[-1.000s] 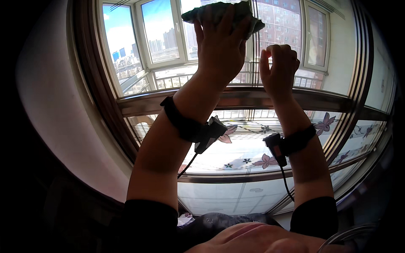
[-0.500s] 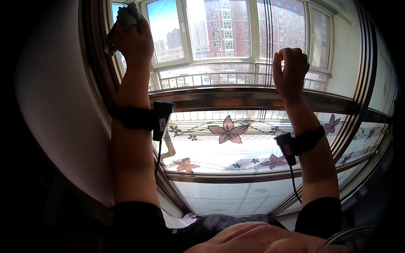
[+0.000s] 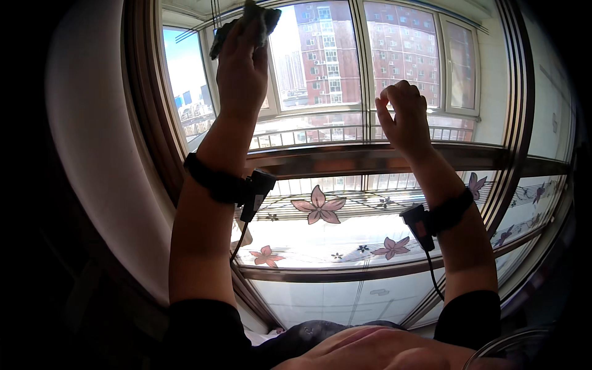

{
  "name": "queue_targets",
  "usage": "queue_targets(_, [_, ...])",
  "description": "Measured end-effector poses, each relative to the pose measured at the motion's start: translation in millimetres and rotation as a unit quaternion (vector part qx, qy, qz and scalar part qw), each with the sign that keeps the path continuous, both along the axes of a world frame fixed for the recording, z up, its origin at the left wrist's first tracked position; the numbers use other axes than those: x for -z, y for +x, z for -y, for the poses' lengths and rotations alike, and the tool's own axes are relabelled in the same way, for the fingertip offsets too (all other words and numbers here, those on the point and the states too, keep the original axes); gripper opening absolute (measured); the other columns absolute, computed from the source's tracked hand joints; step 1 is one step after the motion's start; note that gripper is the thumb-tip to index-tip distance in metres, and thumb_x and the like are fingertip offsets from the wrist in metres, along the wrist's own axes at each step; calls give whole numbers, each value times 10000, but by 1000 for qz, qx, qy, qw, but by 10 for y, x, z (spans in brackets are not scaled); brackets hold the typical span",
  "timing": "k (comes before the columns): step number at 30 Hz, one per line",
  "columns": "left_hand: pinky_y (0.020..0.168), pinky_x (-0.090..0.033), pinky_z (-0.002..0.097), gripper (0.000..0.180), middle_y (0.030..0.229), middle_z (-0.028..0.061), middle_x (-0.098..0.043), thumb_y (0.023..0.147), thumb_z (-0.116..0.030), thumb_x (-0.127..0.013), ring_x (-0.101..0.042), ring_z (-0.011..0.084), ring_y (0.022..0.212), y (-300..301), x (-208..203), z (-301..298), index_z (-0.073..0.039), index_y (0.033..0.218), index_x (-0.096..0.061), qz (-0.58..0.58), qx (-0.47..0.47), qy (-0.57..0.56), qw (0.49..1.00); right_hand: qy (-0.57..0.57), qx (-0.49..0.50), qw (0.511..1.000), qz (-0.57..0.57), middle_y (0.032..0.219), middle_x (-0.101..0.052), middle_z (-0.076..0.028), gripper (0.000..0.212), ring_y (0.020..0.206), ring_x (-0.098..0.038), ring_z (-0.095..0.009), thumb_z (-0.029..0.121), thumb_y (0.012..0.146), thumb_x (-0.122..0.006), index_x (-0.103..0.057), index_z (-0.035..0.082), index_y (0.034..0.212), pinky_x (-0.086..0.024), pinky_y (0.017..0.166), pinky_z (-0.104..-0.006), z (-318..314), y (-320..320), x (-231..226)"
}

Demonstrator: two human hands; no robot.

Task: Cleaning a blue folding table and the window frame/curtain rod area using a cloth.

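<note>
My left hand [image 3: 242, 79] is raised to the upper left of the glass door, its fingers laid over a dark grey-green cloth [image 3: 254, 12]. The cloth is bunched against the upper pane [image 3: 285, 126], its edges sticking out past my fingertips. My right hand [image 3: 407, 117] is held up in front of the same pane, further right and lower. Its fingers are loosely curled toward the thumb, and nothing shows in them. Whether it touches the glass I cannot tell.
A brown crossbar [image 3: 320, 161] runs below the pane, above a panel with pink flower patterns [image 3: 318, 205]. White wall [image 3: 92, 135] stands at left. Black straps with small boxes [image 3: 256, 188] and cables circle both forearms. Beyond the glass are balcony windows, a railing and a brick building [image 3: 333, 55].
My left hand has moved right and slightly up with the cloth, away from the left frame. My right hand has shifted a little left and down, still curled. The view has shifted slightly.
</note>
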State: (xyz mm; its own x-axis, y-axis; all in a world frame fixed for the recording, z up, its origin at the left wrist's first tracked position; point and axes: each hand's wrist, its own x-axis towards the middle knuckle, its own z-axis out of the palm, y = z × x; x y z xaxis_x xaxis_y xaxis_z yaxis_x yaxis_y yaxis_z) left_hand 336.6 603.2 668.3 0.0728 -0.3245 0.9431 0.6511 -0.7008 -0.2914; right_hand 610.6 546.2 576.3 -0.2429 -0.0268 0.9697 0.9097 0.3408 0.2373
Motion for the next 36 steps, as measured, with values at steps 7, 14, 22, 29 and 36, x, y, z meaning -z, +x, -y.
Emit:
queue_targets(7, [926, -402, 529, 318, 1295, 183, -489, 853, -301, -632, -459, 396, 1132, -130, -205, -470, -96, 1095, -640, 119, -270, 79, 952, 79, 111, 989, -60, 822, -470, -57, 135, 792, -503, -246, 136, 800, -646, -513, 121, 819, -368, 697, -401, 45, 194, 24])
queue_targets(14, [1068, -285, 560, 444, 1293, 223, -496, 852, -178, -616, -460, 410, 1204, 487, -58, -214, -124, 1286, -544, 10, -164, 88, 983, 60, 58, 996, -29, 809, -467, -59, 130, 778, -494, -254, 143, 806, -631, -506, 113, 813, -366, 693, -411, 25, 412, 43])
queue_targets(22, [1016, -414, 454, 474, 1291, 110, -520, 818, -97, -669, -505, 332, 1188, 990, 234, 135, -202, 1266, -556, -86, -86, 33, 992, 87, 37, 995, -30, 817, -469, -52, 132, 782, -488, -244, 124, 798, -632, -502, 116, 819, -361, 691, -408, -28, 457, 92])
queue_targets(29, [941, -419, 496, 369, 1224, 200, -548, 876, -167, -595, -514, 385, 1107, 864, -421, 111, -29, 1217, -557, 82, -216, 41, 972, 76, 19, 996, -38, 837, -474, -49, 138, 792, -486, -240, 130, 789, -644, -513, 118, 830, -363, 701, -405, -21, 428, 97])
queue_targets(36, [944, -374, 449, 373, 1214, 192, -557, 879, -32, -512, -510, 362, 1071, 1405, -204, 346, -44, 1250, -550, -7, -170, 193, 966, 70, 2, 997, -36, 865, -470, -48, 144, 834, -490, -240, 135, 785, -652, -521, 114, 841, -364, 734, -401, -1, 429, 112])
